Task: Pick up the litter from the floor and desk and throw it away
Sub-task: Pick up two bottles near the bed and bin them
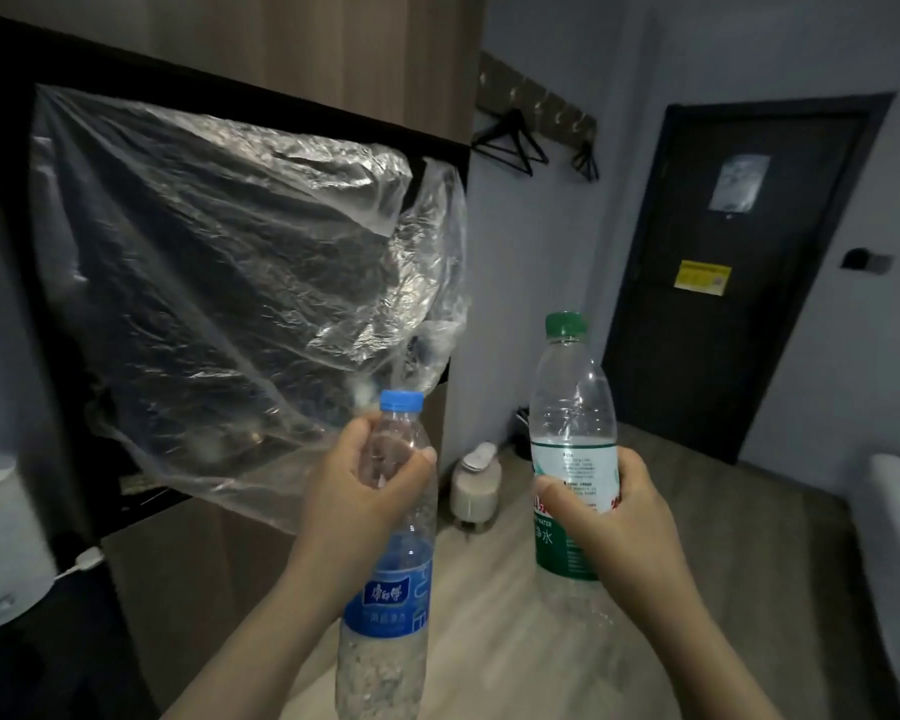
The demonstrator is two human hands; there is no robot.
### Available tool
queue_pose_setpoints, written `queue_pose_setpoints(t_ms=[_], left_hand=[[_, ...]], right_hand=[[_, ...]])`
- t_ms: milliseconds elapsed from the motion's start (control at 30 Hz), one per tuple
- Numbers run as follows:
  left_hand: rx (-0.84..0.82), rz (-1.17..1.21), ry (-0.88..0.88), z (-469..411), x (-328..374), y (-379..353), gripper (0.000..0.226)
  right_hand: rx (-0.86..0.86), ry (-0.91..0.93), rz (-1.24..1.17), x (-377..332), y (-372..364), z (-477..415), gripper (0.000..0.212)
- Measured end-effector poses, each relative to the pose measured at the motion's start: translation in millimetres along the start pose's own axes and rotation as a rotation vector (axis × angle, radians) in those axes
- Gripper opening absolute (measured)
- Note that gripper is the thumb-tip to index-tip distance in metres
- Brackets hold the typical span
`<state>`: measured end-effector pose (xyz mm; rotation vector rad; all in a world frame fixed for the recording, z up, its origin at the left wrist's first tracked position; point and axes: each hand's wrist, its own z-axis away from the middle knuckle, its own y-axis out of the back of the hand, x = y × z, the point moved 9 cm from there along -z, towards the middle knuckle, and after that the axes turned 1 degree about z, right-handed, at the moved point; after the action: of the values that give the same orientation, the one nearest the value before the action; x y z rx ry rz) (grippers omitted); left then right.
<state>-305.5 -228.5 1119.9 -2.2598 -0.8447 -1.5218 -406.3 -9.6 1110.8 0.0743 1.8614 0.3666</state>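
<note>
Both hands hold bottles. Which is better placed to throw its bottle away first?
Probably right: the right hand grips only the green-capped bottle, while the left hand grips the blue-capped bottle with the plastic bag gathered against it.

1. Looks like a hotel/guest rm, or a small rented bedroom.
2. Right of centre: dark door (718, 330) w/ a yellow notice (702, 277) & a paper sheet (739, 183) stuck on it.
3. Upper centre: hook rail (536, 103) on the grey wall, black hangers (510, 142) on it.
4. Bottom centre: wood-look floor (515, 641). Top centre: wood panelling (359, 49).
5. Centre, by the wall corner: small lidded bin (476, 485) on the floor.
6. Lower left: white appliance (1, 537) w/ a cable.
</note>
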Motion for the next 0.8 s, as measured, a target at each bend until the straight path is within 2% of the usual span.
queue_pose_setpoints(t_ms=[67, 167, 267, 467, 600, 733, 800], left_hand=[[-0.039, 0.023, 0.022, -15, -16, -6, 0.023], [-0.067, 0.062, 0.057, -37, -38, -18, 0.019], [-0.118, 0.065, 0.084, -60, -59, -41, 0.026], [-0.180, 0.070, 0.103, -112, -101, -111, 0.029], [-0.192, 0.062, 0.086, -156, -115, -168, 0.024], [-0.216, 0.087, 0.120, -197, -124, -225, 0.035], [-0.198, 0.085, 0.115, -215, -132, -246, 0.032]], right_hand=[[0.033, -0.023, 0.014, 11, -4, -9, 0.031], [0.089, -0.062, 0.029, 30, -2, -22, 0.031], [0.132, -0.091, 0.056, 50, 6, -41, 0.033], [0.195, -0.141, 0.075, 99, 33, -100, 0.035], [0.222, -0.156, 0.057, 130, 60, -159, 0.034], [0.208, -0.186, 0.056, 158, 90, -218, 0.033], [0.190, -0.197, 0.060, 170, 103, -246, 0.030]])
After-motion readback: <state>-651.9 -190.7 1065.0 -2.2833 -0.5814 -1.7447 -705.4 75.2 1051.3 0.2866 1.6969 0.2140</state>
